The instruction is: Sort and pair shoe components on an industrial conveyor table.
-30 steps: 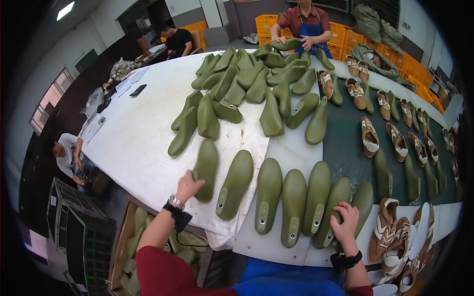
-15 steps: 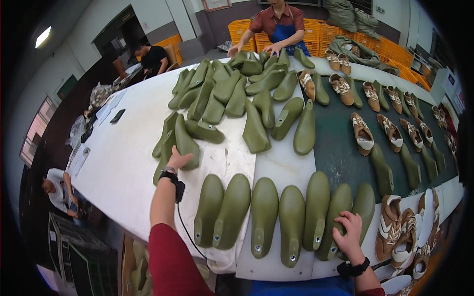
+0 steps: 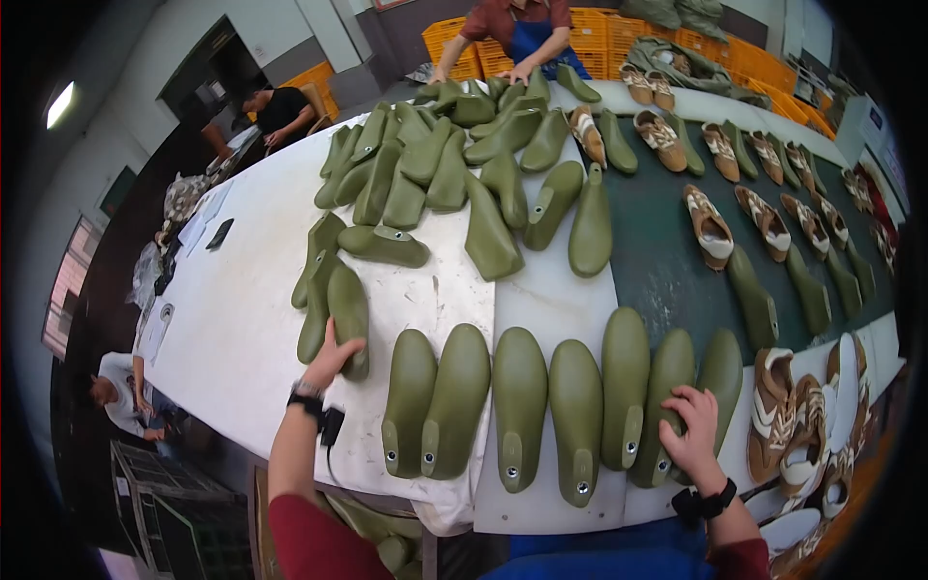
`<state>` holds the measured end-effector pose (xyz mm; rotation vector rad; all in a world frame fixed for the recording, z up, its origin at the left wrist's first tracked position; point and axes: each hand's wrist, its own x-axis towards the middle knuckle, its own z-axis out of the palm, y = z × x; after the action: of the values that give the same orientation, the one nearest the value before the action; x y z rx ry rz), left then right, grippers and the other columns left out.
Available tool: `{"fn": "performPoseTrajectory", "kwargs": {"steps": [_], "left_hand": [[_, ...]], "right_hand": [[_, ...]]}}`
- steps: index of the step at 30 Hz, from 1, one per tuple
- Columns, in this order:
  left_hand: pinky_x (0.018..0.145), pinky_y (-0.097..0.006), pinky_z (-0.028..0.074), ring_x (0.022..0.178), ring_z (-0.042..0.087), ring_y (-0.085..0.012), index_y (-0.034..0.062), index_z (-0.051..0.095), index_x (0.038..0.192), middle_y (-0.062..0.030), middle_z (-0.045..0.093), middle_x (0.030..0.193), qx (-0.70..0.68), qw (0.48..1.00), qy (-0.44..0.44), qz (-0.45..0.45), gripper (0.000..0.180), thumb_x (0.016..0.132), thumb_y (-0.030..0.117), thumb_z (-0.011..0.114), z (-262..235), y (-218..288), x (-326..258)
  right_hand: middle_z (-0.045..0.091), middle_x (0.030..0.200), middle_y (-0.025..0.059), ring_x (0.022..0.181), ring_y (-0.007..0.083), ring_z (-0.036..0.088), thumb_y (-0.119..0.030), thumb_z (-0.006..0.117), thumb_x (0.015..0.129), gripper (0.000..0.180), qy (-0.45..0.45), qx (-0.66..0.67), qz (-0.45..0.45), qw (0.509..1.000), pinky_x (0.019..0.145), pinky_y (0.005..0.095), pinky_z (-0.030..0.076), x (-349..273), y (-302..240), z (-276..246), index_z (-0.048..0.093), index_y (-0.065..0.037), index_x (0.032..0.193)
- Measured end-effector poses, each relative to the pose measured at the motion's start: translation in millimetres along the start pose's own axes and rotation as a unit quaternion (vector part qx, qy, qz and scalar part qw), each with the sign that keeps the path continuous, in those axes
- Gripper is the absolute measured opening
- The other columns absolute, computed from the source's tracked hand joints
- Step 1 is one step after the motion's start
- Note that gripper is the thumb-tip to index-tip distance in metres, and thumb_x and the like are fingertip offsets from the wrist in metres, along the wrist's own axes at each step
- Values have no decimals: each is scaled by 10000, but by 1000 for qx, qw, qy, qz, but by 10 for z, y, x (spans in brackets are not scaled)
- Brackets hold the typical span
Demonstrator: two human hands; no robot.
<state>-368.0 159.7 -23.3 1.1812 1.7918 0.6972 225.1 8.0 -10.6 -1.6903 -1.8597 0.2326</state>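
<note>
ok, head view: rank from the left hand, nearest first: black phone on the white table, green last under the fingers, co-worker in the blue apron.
1. Green last: touching the left hand.
2. Black phone: up-left on the white table.
3. Co-worker in blue apron: far end, top centre.

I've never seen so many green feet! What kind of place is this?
Probably a shoe factory. The green foot shapes are shoe forms laid in rows on a long table, with half-made shoes beside them and orange crates behind.

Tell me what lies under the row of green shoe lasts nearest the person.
The row of green shoe lasts lies on white sheets over a dark green tabletop. What is under the sheets is covered.
</note>
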Motion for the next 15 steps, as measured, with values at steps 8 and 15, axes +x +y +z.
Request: {"fn": "performPoseTrajectory", "kwargs": {"steps": [8,15], "left_hand": [[926,-321,406,1106,466,-130,117,127,1473,-30,442,1340,-107,978,-155,-93,800,839,218,606,186,175,-1362],[937,-336,430,1138,527,-265,2,414,1338,-210,528,1252,351,919,-162,80,694,801,348,685,-260,310,-336]], "right_hand": [[557,1030,77,991,270,519,-163,654,645,244,9,-10,-4,1000,993,476,309,8,35,5,614,-94,876],[559,1035,76,991,270,521,-171,657,648,239,0,5,-4,1000,991,479,307,35,-8,-18,618,-93,870]]}}
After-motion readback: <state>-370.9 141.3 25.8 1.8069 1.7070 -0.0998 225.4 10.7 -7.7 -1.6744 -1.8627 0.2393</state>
